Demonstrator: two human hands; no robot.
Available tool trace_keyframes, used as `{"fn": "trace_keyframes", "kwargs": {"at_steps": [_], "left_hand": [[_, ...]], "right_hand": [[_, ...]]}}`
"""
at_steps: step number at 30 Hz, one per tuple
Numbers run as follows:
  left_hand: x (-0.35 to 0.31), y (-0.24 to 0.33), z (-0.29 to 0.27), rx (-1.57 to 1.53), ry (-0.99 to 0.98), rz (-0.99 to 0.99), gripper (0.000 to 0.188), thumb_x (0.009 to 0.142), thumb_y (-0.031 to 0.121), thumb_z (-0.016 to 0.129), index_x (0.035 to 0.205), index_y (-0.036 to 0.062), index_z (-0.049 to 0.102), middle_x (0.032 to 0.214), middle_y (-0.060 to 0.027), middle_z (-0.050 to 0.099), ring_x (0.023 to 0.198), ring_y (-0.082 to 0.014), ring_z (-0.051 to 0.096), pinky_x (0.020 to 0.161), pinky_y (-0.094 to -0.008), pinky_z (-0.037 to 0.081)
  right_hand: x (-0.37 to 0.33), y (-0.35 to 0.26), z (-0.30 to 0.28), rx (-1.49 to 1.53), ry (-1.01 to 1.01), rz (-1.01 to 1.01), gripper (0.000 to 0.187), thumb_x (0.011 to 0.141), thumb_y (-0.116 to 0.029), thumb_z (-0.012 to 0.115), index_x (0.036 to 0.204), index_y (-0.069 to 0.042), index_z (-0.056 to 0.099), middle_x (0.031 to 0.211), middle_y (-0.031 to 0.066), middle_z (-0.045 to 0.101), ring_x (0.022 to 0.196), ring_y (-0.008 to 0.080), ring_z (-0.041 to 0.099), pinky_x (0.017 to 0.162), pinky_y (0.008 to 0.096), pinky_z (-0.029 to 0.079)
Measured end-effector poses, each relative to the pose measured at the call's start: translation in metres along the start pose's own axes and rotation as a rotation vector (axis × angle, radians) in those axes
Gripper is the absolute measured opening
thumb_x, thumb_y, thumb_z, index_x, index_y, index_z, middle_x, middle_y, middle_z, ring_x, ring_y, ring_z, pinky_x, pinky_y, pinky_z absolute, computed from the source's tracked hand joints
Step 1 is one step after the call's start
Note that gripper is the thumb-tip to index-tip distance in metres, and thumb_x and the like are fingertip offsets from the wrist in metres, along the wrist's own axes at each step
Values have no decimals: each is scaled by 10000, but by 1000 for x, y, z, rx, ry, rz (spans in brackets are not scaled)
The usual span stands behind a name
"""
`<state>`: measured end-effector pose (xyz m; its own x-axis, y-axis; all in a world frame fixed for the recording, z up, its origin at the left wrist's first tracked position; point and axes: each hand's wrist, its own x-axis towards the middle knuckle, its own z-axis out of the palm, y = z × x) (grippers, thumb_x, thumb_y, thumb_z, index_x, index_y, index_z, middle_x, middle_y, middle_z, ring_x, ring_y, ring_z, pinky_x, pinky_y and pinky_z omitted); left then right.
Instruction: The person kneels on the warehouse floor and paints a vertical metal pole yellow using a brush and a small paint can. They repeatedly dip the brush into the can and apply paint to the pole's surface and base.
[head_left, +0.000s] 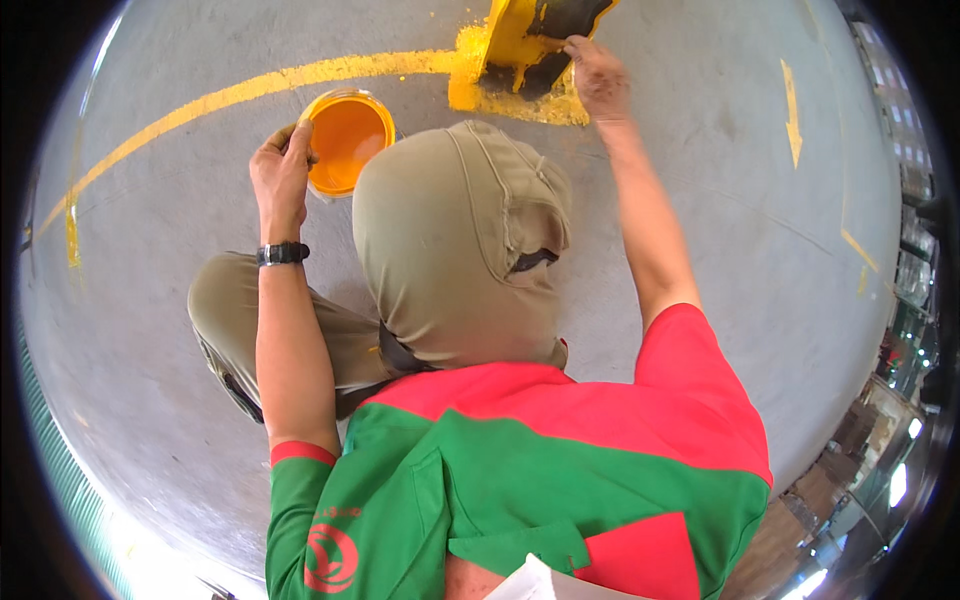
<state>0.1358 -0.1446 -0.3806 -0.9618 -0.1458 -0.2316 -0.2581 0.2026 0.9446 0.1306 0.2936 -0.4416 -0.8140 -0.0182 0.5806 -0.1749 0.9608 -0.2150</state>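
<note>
Left hand [283, 172] clamped on left rim of paint bucket [350, 95]; bucket sits right of that grip, near the knee. Right hand [599, 82] curled at post [528, 62], can't tell on what. Bucket round, orange inside; post patchy yellow/black.

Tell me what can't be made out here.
All in the head view:
- Top of the post: cut off by the upper edge.
- Kind of tool in the right hand: too small, partly covered by fingers.
- Bottom of the bucket: hidden by paint.
- Feet: largely hidden by trousers.
</note>
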Motion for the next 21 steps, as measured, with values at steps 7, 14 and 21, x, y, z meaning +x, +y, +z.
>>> {"fn": "trace_keyframes", "kwargs": {"at_steps": [7, 14, 21], "left_hand": [[2, -1, 0, 19, -9, 29, 365, 959, 223, 718, 1120, -105, 717, 746, -24, 640, 669, -96, 572, 643, -252, 480], [2, -2, -3, 18, -10, 28, 368, 965, 226, 703, 1125, -106, 717, 741, -25, 628, 671, -97, 570, 641, -256, 477], [-1, 0, 0, 22, 2, 16, 341, 976, 241, 714, 1091, -80, 715, 750, -6, 610, 662, -87, 525, 618, -248, 426]], "right_hand": [[14, 7, -17, 80, 66, -155, 136, 948, -150, 673, 1064, -100, 723, 1007, 98, 753, 893, 319, 717, 747, 401, 578], [36, -12, -24, 106, -12, -157, 160, 902, -63, 689, 1056, -91, 722, 1000, 99, 748, 887, 321, 711, 762, 400, 585], [36, -13, -35, 16, 210, -93, 164, 886, -52, 700, 1038, -111, 724, 1033, 62, 754, 888, 275, 719, 752, 396, 587]]}}
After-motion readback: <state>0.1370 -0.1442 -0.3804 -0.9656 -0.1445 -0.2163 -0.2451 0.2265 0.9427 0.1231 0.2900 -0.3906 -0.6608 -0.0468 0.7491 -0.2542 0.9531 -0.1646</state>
